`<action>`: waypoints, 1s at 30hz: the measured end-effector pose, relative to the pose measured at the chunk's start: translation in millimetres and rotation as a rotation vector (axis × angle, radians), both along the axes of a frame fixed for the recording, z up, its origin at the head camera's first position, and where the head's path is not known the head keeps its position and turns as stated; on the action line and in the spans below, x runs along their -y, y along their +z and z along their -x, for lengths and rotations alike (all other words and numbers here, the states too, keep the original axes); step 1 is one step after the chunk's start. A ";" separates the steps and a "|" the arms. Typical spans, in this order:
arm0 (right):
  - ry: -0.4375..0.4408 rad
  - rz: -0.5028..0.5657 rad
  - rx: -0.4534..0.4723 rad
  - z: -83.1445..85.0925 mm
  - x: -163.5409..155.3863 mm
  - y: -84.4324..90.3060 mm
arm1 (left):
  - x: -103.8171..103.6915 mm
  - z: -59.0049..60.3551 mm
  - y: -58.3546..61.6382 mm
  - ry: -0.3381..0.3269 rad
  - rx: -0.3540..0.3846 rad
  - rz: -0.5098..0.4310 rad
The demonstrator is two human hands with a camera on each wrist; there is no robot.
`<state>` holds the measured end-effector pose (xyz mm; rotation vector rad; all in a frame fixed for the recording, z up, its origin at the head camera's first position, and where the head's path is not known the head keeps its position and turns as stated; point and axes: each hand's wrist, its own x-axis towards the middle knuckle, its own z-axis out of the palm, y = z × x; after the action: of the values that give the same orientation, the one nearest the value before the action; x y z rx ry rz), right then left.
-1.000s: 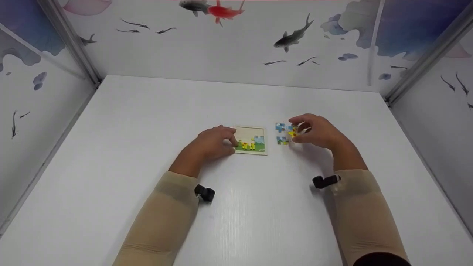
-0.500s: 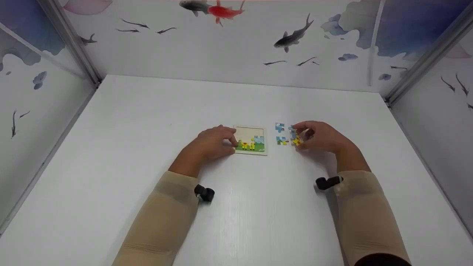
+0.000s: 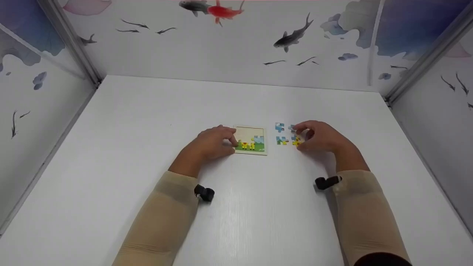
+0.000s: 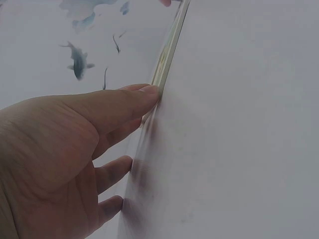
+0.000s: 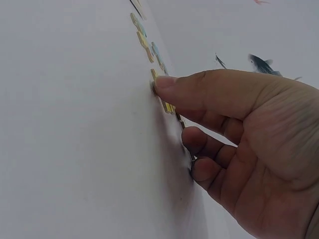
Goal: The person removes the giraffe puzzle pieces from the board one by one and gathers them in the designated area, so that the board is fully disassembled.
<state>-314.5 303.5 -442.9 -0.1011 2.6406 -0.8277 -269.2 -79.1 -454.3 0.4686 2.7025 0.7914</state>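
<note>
Left hand (image 3: 212, 142) rests flat-fingered against left edge of the small square wooden puzzle tray (image 3: 251, 140) near mid-table, steadying it; just right, beside loose blue pieces (image 3: 280, 133), right hand (image 3: 320, 136) pinches a yellow jigsaw piece (image 3: 296, 140) on the white table (image 3: 147, 122) — picking up, I judge; lifting and carrying to tray comes next.

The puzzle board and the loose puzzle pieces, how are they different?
The puzzle board is one square with a pale frame; the loose puzzle pieces are several small knobbly bits lying apart. The board sits by the left hand, whose fingers touch its edge; the pieces lie by the right hand, which touches the yellow piece. The board shows a green strip at its bottom; the pieces look mostly blue. Both lie flat on the white table.
</note>
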 end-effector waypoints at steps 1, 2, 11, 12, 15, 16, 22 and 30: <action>-0.002 -0.001 -0.001 0.0 0.3 0.7 | -0.2 0.1 -0.2 -0.002 0.001 -0.001; -0.007 -0.001 -0.002 0.0 1.0 1.6 | -0.2 0.1 -0.1 -0.005 -0.001 -0.001; 0.052 0.038 -0.007 3.2 30.5 8.6 | 2.0 -0.2 0.5 -0.025 -0.006 -0.012; 0.069 0.041 -0.002 3.3 36.0 9.6 | 1.8 -0.1 0.3 -0.024 -0.005 -0.009; 0.094 0.039 0.021 2.4 54.4 13.2 | 0.3 0.3 -0.4 -0.022 -0.002 0.010; 0.103 0.036 0.028 2.4 61.1 14.1 | 0.1 0.4 -0.5 -0.019 0.003 0.014; 0.192 0.034 0.008 2.9 95.5 16.2 | -1.2 1.1 0.9 -0.003 0.022 0.022; 0.252 0.036 -0.027 1.8 111.0 7.1 | -2.1 2.0 1.4 0.001 0.019 0.017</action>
<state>-316.3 192.4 -435.8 -0.4471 2.5678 -0.7914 -271.3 -77.0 -452.9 0.4541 2.6897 0.7686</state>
